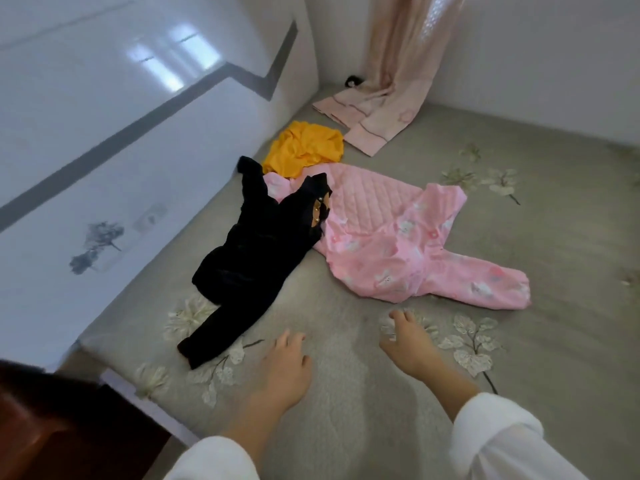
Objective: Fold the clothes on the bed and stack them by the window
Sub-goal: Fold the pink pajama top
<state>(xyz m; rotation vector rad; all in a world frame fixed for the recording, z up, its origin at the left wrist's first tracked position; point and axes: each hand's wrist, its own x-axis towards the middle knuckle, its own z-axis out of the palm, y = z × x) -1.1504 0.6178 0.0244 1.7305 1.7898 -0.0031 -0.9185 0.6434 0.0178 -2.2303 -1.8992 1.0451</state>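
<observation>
- Clothes lie loose on the grey flowered bed, all beyond both grips and none of them held.
- The black garment lies stretched out nearest the left grip. Its lower sleeve end lies just left of that grip, close but apart from it.
- The pink quilted garment is spread to the right of the black one, which overlaps its left edge. Its near hem lies just beyond the right grip, not touching.
- A crumpled yellow garment sits farther off, against the glossy white headboard and touching the pink piece's far edge.
- A pale pink folded garment lies in the far corner, at the foot of the hanging curtain, well apart from both grips.
- The left grip is slack, fingers loosely spread, with nothing in it, low over bare bedcover.
- The right grip is likewise loose and holds nothing, fingers pointing toward the pink garment. Whether either grip touches the cover cannot be told.
- White sleeves cover both forearms.
</observation>
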